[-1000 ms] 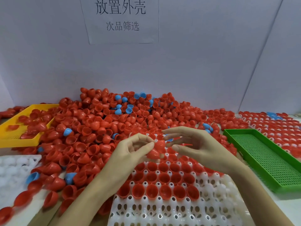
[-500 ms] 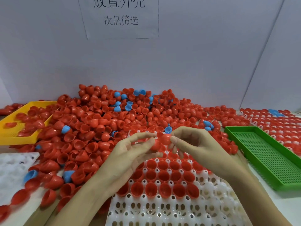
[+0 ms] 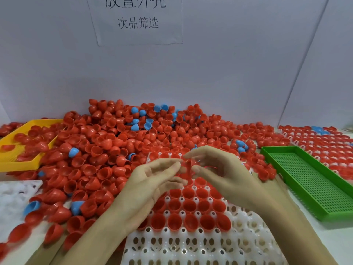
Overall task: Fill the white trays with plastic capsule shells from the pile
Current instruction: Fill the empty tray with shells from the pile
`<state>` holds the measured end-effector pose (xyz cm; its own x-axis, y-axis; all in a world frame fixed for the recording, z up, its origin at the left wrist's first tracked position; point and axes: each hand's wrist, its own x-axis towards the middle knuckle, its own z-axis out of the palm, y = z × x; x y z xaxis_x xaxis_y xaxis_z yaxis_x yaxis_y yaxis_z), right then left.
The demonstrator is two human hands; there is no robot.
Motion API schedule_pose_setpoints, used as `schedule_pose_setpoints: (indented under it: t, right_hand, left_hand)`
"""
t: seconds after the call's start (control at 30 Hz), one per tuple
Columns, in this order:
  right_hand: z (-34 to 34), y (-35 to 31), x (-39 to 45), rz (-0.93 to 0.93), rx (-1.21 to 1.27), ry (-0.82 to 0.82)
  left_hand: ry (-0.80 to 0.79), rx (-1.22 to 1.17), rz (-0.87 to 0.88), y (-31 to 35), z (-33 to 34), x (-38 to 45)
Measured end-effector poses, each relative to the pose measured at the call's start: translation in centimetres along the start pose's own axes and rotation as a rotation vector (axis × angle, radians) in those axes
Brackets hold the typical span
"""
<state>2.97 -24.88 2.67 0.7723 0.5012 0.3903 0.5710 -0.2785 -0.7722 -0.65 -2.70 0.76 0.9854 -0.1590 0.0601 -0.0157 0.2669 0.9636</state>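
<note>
A big pile of red capsule shells (image 3: 114,142), with a few blue ones, covers the table's middle and left. In front of me lies a white tray (image 3: 191,245); its far rows hold red shells, open side up, and its near rows are bare holes. Both hands hover over the tray's far end, blurred by motion. My right hand (image 3: 229,178) pinches a red shell (image 3: 188,165) between thumb and forefinger. My left hand (image 3: 152,178) is beside it with fingers loosely straight, its fingertips just at that shell.
A yellow tray (image 3: 17,166) with red shells sits at the far left. Another white tray (image 3: 15,192) lies near left. An empty green mesh tray (image 3: 309,184) is on the right, with filled white trays (image 3: 324,144) behind it. A wall with a paper sign (image 3: 137,20) closes the back.
A second ago my left hand pinched a red shell. The hands then met over the tray, and now my left fingers have straightened while my right hand has the shell.
</note>
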Motion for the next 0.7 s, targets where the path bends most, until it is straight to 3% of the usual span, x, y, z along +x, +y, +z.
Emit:
schedule_pose_setpoints:
  t: [0.07, 0.1, 0.2, 0.3, 0.53, 0.7]
  right_hand:
    - [-0.4, -0.1, 0.0, 0.032, 0.112, 0.045]
    - [-0.5, -0.1, 0.0, 0.044, 0.172, 0.057]
    - [-0.4, -0.3, -0.1, 0.057, 0.256, 0.043]
    - [-0.5, -0.1, 0.0, 0.068, 0.170, -0.015]
    - [-0.1, 0.5, 0.1, 0.073, 0.220, -0.079]
    - [0.0, 0.6, 0.1, -0.011, 0.020, -0.153]
  left_hand:
    - [0.184, 0.369, 0.204, 0.1, 0.0, -0.2]
    - [0.203, 0.446, 0.244, 0.0, 0.1, -0.2]
    - [0.069, 0.251, 0.165, -0.4, 0.6, -0.4]
    - [0.096, 0.162, 0.170, -0.8, 0.7, -0.3]
    - [0.137, 0.326, 0.318, -1.2, 0.8, -0.1]
    - [0.195, 0.458, 0.366, -2.1, 1.0, -0.2]
